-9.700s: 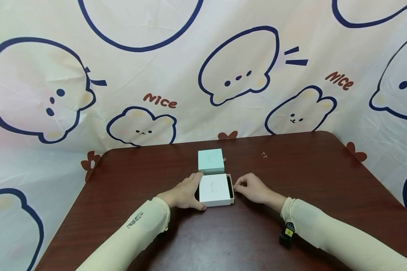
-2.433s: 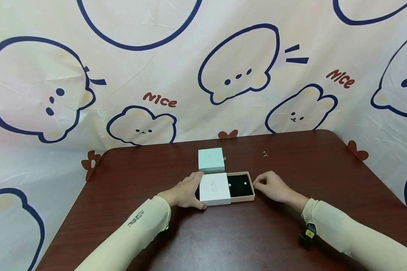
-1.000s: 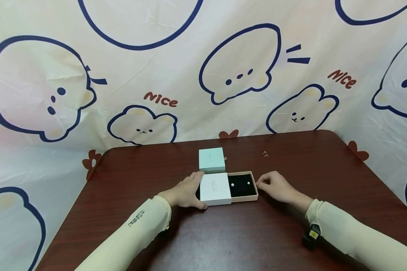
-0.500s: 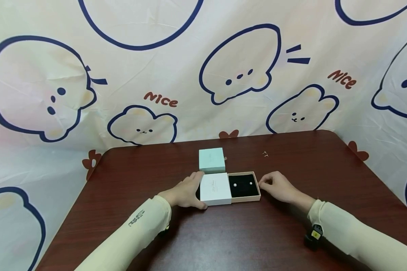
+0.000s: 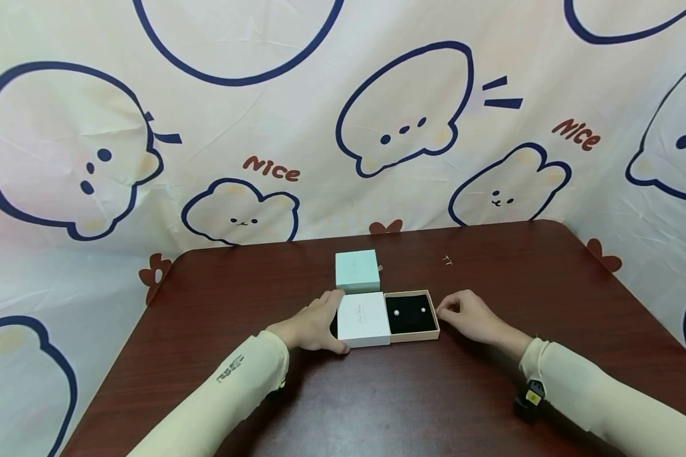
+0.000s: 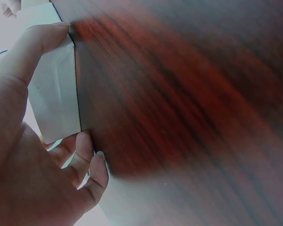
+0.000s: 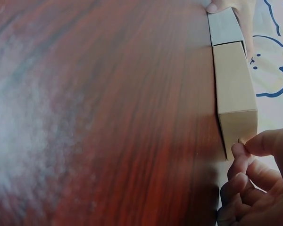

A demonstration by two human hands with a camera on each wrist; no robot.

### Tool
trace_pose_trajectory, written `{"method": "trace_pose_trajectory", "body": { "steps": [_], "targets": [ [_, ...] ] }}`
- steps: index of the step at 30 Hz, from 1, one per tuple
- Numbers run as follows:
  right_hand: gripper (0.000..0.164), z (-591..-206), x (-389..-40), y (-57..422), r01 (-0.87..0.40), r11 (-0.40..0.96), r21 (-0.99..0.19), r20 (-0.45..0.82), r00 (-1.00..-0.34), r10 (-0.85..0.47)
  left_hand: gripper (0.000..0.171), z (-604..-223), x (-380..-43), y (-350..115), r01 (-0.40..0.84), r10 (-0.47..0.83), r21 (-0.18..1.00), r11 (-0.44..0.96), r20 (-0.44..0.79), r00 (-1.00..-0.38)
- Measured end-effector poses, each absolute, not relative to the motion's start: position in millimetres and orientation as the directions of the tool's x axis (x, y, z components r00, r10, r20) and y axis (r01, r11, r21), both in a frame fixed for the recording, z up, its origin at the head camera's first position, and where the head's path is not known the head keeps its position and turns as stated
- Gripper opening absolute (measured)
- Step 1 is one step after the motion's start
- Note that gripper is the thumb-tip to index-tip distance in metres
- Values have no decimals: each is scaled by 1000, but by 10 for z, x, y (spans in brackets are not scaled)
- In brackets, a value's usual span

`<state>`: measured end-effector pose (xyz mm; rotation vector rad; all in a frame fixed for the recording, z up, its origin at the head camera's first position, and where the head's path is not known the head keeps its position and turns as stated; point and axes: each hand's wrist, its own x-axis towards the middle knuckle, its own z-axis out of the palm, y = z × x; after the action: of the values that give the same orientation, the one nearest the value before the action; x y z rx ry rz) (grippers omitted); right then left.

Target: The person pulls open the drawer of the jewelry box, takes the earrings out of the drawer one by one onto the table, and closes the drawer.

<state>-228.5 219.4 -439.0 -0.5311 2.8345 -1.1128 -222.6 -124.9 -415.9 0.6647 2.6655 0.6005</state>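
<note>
In the head view, my left hand [image 5: 316,324] grips the white sleeve [image 5: 363,318] of a small jewellery box, thumb at the near side and fingers at the far side. Out of the sleeve's right end sticks a tan drawer [image 5: 413,337]. Two pearl-like studs [image 5: 397,312] sit on its black pad [image 5: 408,324]. Beyond the drawer's right end, my right hand [image 5: 469,315] pinches a small pull tab [image 7: 240,140] between thumb and forefinger, as the right wrist view shows. The tab is mostly covered by the fingertips.
Right behind the white sleeve stands a mint-green box [image 5: 357,270] with a little tab on its right side. Two tiny gold-coloured pieces [image 5: 447,260] lie farther back on the dark wooden table [image 5: 251,279]. A cartoon-printed cloth [image 5: 320,127] hangs behind the table.
Since the oldest frame, my right hand has moved right and the drawer has slid out with it, baring the black pad and both studs. My left hand and the sleeve have stayed in place.
</note>
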Motion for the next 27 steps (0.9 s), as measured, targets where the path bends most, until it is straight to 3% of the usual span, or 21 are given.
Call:
{"method": "trace_pose_trajectory", "body": {
  "steps": [27],
  "targets": [
    [16, -4337, -2286, 2204, -288, 694, -660, 88, -947, -309, 112, -4150, -2221, -1248, 359, 502, 481, 800, -210, -839]
  ]
}}
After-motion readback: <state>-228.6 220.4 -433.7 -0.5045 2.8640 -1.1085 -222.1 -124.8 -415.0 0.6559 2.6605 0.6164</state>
